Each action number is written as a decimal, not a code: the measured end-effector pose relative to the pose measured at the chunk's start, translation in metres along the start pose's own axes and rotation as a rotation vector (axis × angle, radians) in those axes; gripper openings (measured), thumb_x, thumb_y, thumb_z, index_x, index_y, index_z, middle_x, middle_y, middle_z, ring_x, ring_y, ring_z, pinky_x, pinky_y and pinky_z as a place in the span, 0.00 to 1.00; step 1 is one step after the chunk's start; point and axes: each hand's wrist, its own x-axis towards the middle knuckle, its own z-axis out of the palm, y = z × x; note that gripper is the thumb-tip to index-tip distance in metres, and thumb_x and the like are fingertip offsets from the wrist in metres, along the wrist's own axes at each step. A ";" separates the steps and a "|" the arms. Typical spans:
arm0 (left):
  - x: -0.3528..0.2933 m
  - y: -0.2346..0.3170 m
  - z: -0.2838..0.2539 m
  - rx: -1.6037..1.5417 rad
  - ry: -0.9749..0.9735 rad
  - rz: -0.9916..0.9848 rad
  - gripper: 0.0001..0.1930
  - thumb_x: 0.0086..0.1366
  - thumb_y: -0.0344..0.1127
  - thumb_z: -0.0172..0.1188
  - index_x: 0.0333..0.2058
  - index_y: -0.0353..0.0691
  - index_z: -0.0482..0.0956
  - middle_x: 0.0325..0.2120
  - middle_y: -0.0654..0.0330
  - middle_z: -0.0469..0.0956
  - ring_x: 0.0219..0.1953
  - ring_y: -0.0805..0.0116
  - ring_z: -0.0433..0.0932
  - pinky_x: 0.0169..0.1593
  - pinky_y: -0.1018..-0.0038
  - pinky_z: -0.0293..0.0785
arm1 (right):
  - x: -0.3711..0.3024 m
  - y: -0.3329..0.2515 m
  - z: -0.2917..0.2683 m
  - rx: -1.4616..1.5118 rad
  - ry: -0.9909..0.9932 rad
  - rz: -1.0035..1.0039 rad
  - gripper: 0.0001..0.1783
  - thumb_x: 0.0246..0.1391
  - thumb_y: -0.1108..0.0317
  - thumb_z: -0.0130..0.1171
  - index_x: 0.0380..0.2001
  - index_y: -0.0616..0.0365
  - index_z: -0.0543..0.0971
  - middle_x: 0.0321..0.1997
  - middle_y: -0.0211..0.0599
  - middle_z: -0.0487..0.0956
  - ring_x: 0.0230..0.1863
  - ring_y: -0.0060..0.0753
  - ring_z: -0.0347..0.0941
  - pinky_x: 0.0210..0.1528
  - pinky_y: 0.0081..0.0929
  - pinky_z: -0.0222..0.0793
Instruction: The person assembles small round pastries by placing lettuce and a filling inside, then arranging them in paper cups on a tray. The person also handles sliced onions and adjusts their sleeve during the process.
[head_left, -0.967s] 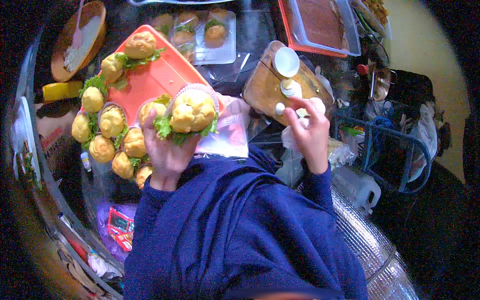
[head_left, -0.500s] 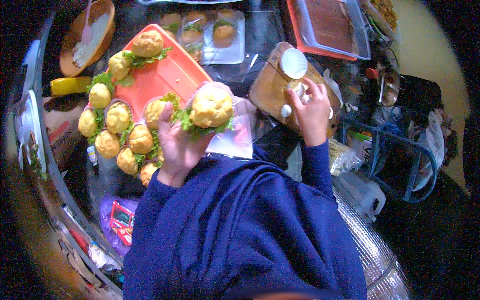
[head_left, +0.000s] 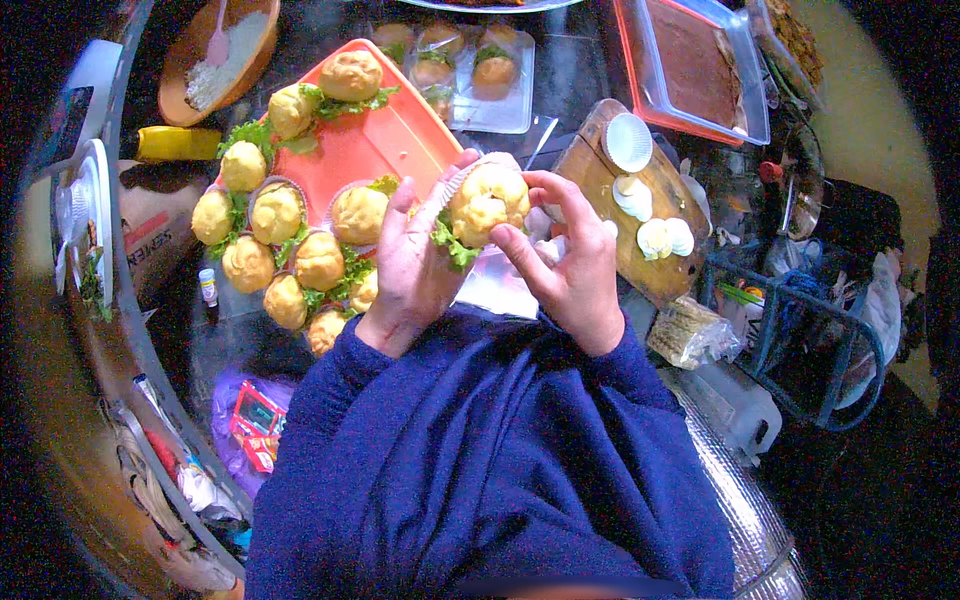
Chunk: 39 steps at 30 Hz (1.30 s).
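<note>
My left hand (head_left: 410,262) holds up a round golden choux bun (head_left: 488,203) in a pleated paper cup, with green lettuce sticking out below it. The thumb and fingers of my right hand (head_left: 582,262) close on the bun's right side; anything between those fingers and the bun is hidden. On the wooden cutting board (head_left: 655,280) to the right lie sliced boiled egg pieces (head_left: 655,239) and a white paper cup (head_left: 628,142). An orange tray (head_left: 360,120) at the left carries several similar lettuce-filled buns (head_left: 277,212).
Behind the tray is a clear pack (head_left: 497,110) of filled buns. A lidded container of brown food (head_left: 690,60) stands at the far right, a bowl of white grains (head_left: 230,70) at the far left. A yellow bottle (head_left: 178,144) and blue basket (head_left: 800,320) flank the area.
My right hand has left the egg pieces on the cutting board and come leftward to the bun in my left hand. The whole view has shifted a little.
</note>
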 end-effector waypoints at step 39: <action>-0.008 -0.006 0.004 1.038 0.153 0.172 0.39 0.56 0.34 0.62 0.64 0.38 0.54 0.56 0.52 0.65 0.59 0.63 0.67 0.63 0.68 0.63 | -0.010 0.014 -0.008 0.047 0.041 -0.086 0.19 0.43 0.72 0.67 0.43 0.55 0.78 0.44 0.44 0.75 0.45 0.45 0.75 0.46 0.34 0.73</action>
